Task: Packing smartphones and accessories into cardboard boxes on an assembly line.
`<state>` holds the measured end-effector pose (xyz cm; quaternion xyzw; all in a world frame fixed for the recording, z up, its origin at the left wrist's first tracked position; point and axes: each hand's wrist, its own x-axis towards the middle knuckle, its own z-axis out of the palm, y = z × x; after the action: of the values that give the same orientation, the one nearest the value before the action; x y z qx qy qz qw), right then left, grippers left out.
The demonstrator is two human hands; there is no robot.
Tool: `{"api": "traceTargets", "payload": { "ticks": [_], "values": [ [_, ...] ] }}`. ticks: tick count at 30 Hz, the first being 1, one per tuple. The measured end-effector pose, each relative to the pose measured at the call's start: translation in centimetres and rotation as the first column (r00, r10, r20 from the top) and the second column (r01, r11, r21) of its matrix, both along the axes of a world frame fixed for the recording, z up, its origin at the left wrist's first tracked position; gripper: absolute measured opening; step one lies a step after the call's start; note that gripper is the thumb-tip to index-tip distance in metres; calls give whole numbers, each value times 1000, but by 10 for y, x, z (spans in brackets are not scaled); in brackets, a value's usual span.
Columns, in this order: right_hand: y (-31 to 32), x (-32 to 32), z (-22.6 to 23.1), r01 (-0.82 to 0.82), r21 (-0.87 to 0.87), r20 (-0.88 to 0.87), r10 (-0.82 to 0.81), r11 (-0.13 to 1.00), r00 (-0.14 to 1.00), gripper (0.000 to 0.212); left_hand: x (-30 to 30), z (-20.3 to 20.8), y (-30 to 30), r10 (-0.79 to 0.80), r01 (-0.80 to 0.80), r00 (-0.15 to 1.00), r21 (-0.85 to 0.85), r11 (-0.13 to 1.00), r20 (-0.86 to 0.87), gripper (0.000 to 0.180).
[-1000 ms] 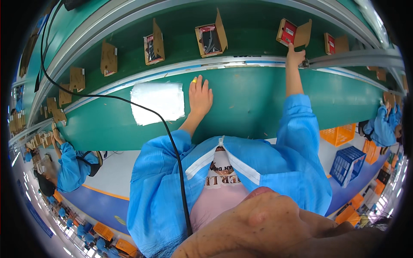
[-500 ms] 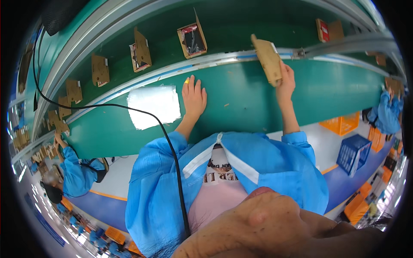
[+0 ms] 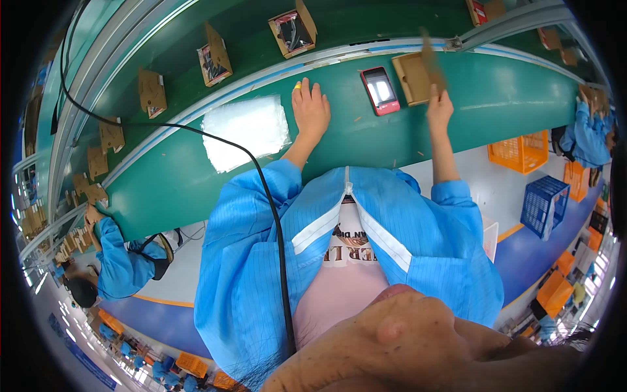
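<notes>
From here I see a loose blue jacket (image 3: 241, 274) with white trim (image 3: 317, 235), a pink shirt (image 3: 333, 300) with dark lettering, a yellow band (image 3: 298, 85) on the left hand (image 3: 311, 114), and a black cable (image 3: 281, 242).

Device (image 3: 379, 91) on table (image 3: 356, 147), box (image 3: 409, 80) just right, sheets (image 3: 245, 132) well left, row of boxes (image 3: 221, 52) behind

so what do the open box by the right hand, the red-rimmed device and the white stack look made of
Open box: likely cardboard, matte, judging by its plain brown surface and folded walls.
Red-rimmed device: probably plastic rim, with a glassy or film-covered face; bright reflections suggest gloss.
White stack: perhaps thin plastic; its edges look ragged and partly see-through, but paper is possible.
</notes>
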<state>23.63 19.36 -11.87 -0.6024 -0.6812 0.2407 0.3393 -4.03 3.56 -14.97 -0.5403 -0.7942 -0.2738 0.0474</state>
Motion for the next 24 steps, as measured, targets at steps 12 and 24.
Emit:
{"api": "traceTargets", "payload": {
  "ticks": [12, 24],
  "values": [
    [-89, -59, 35, -214, -119, 79, 224, 969, 971, 24, -57, 28, -75, 262, -255, 965, -160, 954, 22, 29],
    [-11, -132, 11, -227, -413, 535, 436, 882, 724, 83, -68, 27, -57, 82, -82, 997, -23, 996, -2, 12]
  ]
}}
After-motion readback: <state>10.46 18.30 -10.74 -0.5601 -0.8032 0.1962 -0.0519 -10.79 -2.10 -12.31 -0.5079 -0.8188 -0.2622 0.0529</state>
